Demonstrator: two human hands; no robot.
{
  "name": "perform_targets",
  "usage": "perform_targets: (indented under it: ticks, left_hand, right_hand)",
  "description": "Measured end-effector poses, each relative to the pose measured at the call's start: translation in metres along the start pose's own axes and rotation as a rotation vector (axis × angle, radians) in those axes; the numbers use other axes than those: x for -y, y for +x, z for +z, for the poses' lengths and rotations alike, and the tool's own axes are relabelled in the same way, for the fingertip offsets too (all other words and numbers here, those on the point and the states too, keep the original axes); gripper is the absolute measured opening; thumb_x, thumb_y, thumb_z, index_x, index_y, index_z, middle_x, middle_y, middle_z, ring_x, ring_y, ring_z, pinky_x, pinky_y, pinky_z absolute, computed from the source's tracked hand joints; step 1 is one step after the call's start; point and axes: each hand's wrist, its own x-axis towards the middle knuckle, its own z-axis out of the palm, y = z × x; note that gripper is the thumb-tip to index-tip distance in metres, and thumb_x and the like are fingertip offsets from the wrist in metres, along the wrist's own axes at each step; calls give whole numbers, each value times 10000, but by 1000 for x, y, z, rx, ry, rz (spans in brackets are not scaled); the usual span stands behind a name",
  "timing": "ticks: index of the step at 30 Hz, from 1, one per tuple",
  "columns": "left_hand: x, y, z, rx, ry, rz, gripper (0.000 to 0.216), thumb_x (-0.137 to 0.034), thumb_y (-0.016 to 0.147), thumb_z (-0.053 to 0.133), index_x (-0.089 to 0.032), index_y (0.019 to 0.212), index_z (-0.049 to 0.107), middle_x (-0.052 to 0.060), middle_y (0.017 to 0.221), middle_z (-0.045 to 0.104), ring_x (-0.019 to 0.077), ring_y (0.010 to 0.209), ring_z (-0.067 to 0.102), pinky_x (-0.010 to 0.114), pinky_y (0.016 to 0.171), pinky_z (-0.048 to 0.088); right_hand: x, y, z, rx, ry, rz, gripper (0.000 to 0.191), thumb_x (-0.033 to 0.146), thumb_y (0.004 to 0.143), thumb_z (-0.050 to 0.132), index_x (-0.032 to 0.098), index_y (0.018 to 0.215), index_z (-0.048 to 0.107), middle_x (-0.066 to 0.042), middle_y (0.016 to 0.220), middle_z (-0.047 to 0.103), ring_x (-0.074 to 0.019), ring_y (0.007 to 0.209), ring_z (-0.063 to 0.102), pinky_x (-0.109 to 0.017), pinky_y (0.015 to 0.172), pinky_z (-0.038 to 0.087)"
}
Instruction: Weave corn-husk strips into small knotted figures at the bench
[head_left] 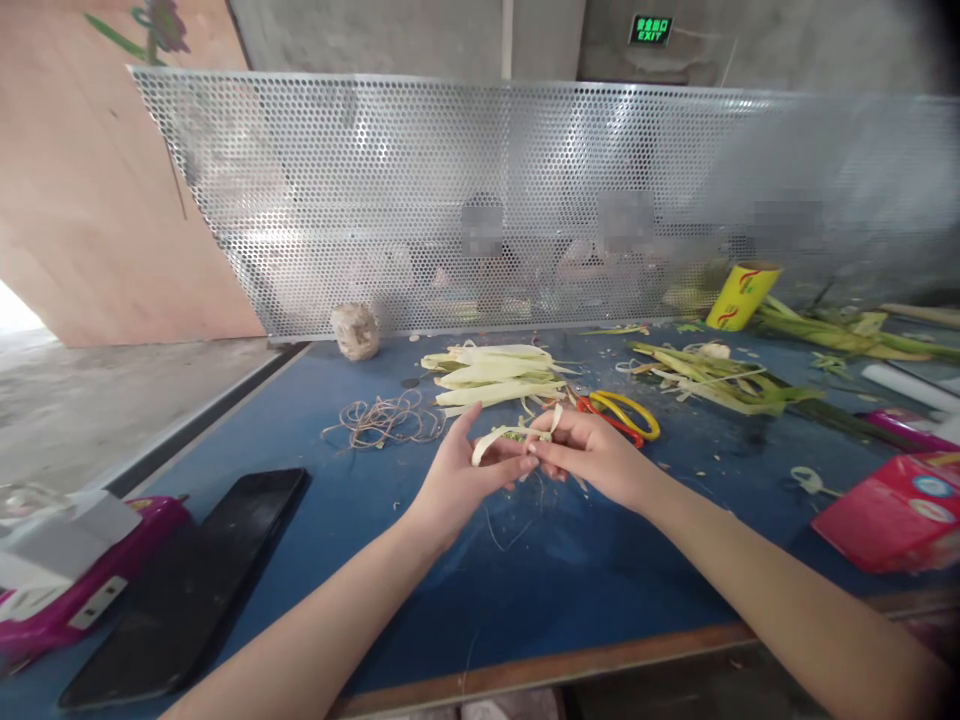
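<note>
Above the middle of the blue table, my left hand (469,475) and my right hand (600,455) meet with fingertips close together. Between them is a pale strip of plant husk (491,440), curled over at the left, with small greenish bits beneath it. Fingers of both hands pinch this piece; its lower part is hidden behind them. Just beyond my hands lies a pile of pale green corn husks (499,375). Scissors with red and yellow handles (634,412) lie past my right hand, their blades hidden. To the left rests a loose tangle of thin twine (390,420).
A perforated metal screen (375,180) borders the far edge; people sit behind it. At left are a black phone (195,580) and a magenta power strip (97,610). Rightward lie green stalks (720,378), a yellow tube (742,297) and a red packet (892,515).
</note>
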Motion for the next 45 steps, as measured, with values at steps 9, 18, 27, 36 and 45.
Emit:
perform_targets:
  ticks: [9, 18, 27, 36, 45]
  left_hand:
    - [-1, 2, -2, 88, 51, -8, 977, -74, 590, 717, -62, 1365, 123, -25, 544, 631, 134, 545, 578, 234, 500, 419]
    - [0, -1, -2, 143, -30, 0, 857, -109, 615, 729, -118, 1332, 259, -49, 556, 588, 107, 526, 561, 223, 503, 414]
    - [10, 2, -3, 44, -143, 184, 830, -123, 596, 747, -286, 1293, 326, 9, 973, 590, 98, 665, 591, 268, 616, 482]
    - [5, -3, -7, 22, 221, 372, 761, -201, 699, 677, -226, 1342, 272, 42, 837, 644, 174, 754, 617, 287, 632, 485]
    - [-1, -4, -2, -23, 324, 309, 795, -205, 666, 698, -218, 1314, 237, 3, 755, 593, 151, 685, 599, 237, 547, 483]
  right_hand:
    - [7, -2, 2, -18, 10, -17, 139, 287, 750, 614, 158, 756, 563, 59, 518, 499, -56, 464, 453, -189, 478, 389]
    - [6, 0, -7, 34, 52, -63, 172, 323, 804, 577, 154, 772, 582, 45, 537, 495, -59, 489, 457, -195, 491, 374]
    - [4, -5, 1, 231, 207, -25, 406, 165, 859, 477, 177, 1242, 345, 47, 608, 523, -82, 538, 480, -228, 540, 385]
    - [4, -8, -2, 135, -88, -98, 436, 184, 878, 443, 234, 1277, 276, 4, 766, 580, -77, 556, 496, -214, 510, 414]
    - [3, -6, -3, 7, -396, -222, 73, 221, 842, 491, 193, 862, 556, -27, 807, 621, -131, 726, 603, -260, 657, 491]
